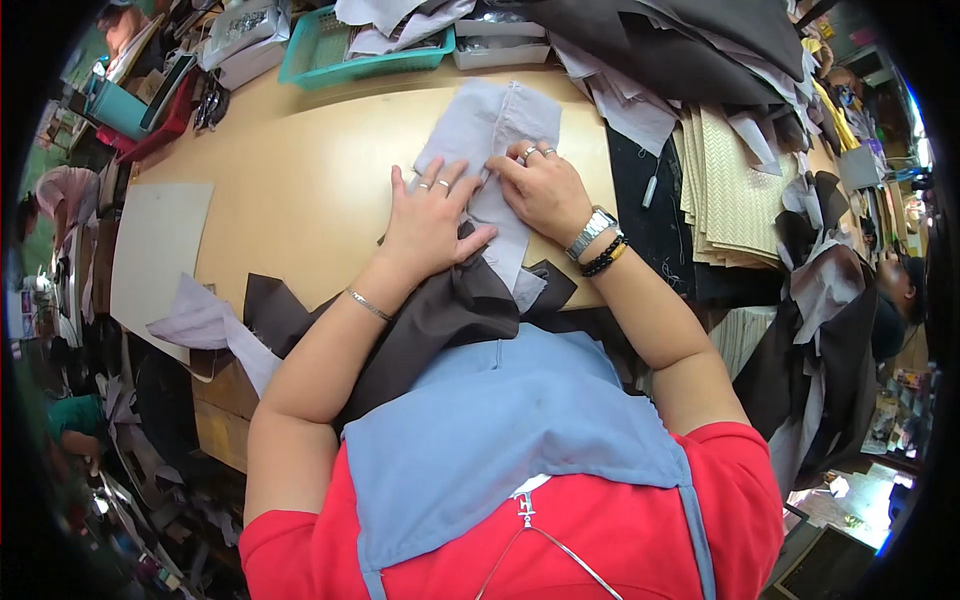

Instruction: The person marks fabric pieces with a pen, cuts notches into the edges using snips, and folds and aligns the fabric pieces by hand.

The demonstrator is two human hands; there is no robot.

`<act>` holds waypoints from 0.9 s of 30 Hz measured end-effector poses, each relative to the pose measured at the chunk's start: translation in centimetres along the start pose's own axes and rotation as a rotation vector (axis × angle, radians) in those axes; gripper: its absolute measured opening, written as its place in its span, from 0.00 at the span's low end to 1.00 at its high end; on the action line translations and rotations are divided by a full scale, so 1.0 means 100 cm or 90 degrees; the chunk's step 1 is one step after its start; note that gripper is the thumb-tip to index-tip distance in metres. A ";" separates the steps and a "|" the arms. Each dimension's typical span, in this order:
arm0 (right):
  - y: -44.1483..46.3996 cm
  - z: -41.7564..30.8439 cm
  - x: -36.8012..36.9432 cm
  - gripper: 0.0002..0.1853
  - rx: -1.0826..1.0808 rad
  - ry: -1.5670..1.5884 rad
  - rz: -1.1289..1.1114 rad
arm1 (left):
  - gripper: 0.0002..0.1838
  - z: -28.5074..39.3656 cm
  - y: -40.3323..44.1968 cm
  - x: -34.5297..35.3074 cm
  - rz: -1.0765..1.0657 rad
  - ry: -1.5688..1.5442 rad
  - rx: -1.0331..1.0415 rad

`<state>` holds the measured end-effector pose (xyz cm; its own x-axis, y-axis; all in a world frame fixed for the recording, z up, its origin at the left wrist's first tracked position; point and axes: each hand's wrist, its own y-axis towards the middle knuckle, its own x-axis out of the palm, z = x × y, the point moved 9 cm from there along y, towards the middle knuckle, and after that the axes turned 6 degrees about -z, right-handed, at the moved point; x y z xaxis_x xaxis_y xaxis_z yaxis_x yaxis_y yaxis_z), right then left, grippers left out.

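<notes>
A light grey fabric piece (475, 115) with a seam or fold down its length lies on the wooden tabletop (300, 180) in front of me. My left hand (432, 215) rests on its left side, fingers spread and palm down. On the right side, my right hand (545, 190) has thumb and fingers pinched together at the seam, gripping the fabric; the fingertips are partly hidden. Dark brown fabric (440, 325) bunches beneath my left hand and hangs over the table's front edge towards my blue apron (510, 400).
A teal basket (365, 75) holding fabric stands at the back. Dark and grey cloth (700, 50) is heaped back right, above stacked woven cream sheets (735, 195). A white board (160, 250) lies left. A small pen-like object (650, 190) rests on black cloth. Other people appear at both edges.
</notes>
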<state>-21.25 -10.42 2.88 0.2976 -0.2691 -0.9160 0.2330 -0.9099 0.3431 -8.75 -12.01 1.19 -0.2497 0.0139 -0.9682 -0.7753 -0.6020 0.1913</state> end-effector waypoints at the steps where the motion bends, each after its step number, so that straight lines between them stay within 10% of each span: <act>1: -0.001 0.003 -0.004 0.13 0.021 0.013 0.010 | 0.35 0.000 0.000 0.001 -0.004 -0.001 0.000; 7: -0.047 0.089 -0.067 0.17 0.308 -0.098 0.048 | 0.35 0.002 0.003 0.000 -0.010 0.012 0.003; 21: -0.098 0.152 -0.079 0.08 0.224 -0.145 -0.145 | 0.40 0.003 0.011 0.011 -0.076 -0.041 -0.085; 27: -0.069 0.134 -0.086 0.05 0.171 0.095 0.055 | 0.41 0.003 0.008 0.013 -0.074 -0.048 -0.084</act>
<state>-37.80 -6.04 5.61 0.4427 -0.3182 -0.8383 -0.0460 -0.9417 0.3332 -9.83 -12.26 0.15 -0.2087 0.1464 -0.9670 -0.7203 -0.6918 0.0507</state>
